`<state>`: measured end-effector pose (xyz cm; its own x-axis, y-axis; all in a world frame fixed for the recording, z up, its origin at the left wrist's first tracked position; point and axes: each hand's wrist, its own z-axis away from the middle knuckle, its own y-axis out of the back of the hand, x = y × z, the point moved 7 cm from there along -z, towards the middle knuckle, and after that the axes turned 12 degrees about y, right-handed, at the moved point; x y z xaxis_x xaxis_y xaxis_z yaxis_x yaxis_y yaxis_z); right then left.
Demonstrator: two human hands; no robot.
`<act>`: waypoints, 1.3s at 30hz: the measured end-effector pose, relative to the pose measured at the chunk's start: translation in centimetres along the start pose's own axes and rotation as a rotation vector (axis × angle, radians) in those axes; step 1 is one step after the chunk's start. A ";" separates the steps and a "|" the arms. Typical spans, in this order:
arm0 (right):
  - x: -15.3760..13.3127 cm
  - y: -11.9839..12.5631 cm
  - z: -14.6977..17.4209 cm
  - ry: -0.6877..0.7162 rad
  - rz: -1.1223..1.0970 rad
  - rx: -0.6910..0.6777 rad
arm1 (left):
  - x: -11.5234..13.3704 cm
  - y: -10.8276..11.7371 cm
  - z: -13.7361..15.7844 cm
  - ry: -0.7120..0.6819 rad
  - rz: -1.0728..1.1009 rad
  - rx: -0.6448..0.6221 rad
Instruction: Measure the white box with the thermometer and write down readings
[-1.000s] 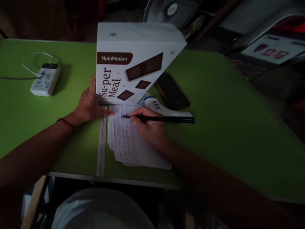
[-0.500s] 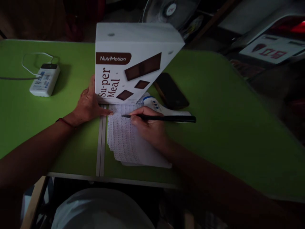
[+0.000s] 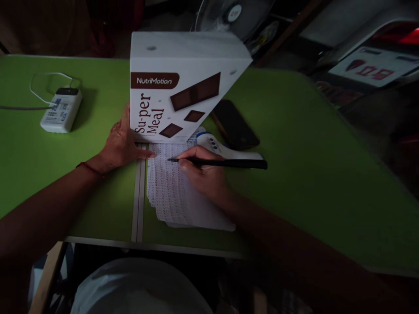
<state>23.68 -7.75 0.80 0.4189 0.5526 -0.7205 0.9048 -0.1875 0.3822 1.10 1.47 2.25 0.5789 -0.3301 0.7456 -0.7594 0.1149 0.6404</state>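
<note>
My right hand (image 3: pixel 206 174) is closed round a black pen (image 3: pixel 235 163), its tip on the handwritten pages (image 3: pixel 173 192). Rows of small writing cover the left part of the pages. My left hand (image 3: pixel 119 141) is open, its thumb stretched onto the pages' upper left edge. Its other fingers run up along the left side of a white NutriMotion box (image 3: pixel 196 52) and are partly hidden by it. The box stands over the top of the pages. A white handheld device with blue buttons (image 3: pixel 225 150), perhaps a thermometer, lies just beyond my right hand.
A dark phone (image 3: pixel 235 124) lies right of the box on the green table (image 3: pixel 310 174). At the left is a white power bank or adapter (image 3: pixel 62 110) with cables. A metal seam (image 3: pixel 137 205) crosses the table. A fan (image 3: pixel 235 15) stands behind.
The pen's rear end has dipped and shifted slightly left as my right hand moves a little. My left hand and the pages stay almost where they were.
</note>
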 end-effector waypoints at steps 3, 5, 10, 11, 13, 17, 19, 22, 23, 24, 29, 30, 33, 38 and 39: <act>0.0 0.0 0.0 -0.008 0.006 0.008 | 0.0 0.0 -0.1 0.007 0.010 0.000; 0.0 0.0 0.0 -0.025 0.013 0.005 | -0.2 0.0 -0.1 0.017 0.016 0.003; -0.2 0.0 -0.1 -0.032 -0.019 0.010 | -0.1 0.0 0.0 0.017 0.014 0.005; -0.3 0.0 -0.2 -0.028 -0.029 0.008 | 0.0 0.0 0.0 0.020 0.014 0.002; -0.5 0.0 -0.2 -0.019 -0.046 0.003 | 0.1 0.1 0.1 0.019 0.013 -0.013; -0.7 -0.1 -0.3 -0.006 -0.072 0.004 | 0.3 0.0 0.1 0.012 0.002 -0.031; -0.6 -0.1 -0.2 -0.005 -0.061 0.002 | 0.2 -0.1 0.0 0.015 0.001 -0.023; -0.5 -0.2 -0.2 -0.002 -0.037 -0.038 | 0.3 -0.1 0.1 0.014 -0.003 -0.011; -0.5 -0.2 -0.1 0.004 -0.034 -0.052 | 0.3 0.0 0.1 0.010 -0.003 -0.007; -0.5 -0.2 -0.1 0.011 -0.033 -0.062 | 0.3 0.0 0.1 0.007 -0.004 -0.006; -0.3 -0.2 -0.1 0.002 -0.028 -0.087 | 0.1 0.0 0.0 0.028 0.002 -0.019; -0.4 -0.2 -0.1 -0.001 -0.032 -0.089 | 0.1 0.0 0.0 0.025 0.004 -0.017; -0.7 -0.2 -0.3 0.001 -0.040 -0.071 | 0.0 -0.1 -0.1 0.010 0.011 -0.013; -0.8 0.1 -0.3 0.007 -0.022 -0.037 | -0.1 -0.2 -0.1 0.006 0.024 -0.004; -0.8 0.0 -0.3 0.012 -0.024 -0.044 | -0.1 -0.1 -0.1 0.010 0.020 -0.004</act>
<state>23.35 -7.99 1.58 0.3960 0.5667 -0.7225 0.9103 -0.1387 0.3901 1.19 1.57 2.13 0.5663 -0.3182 0.7603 -0.7699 0.1250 0.6258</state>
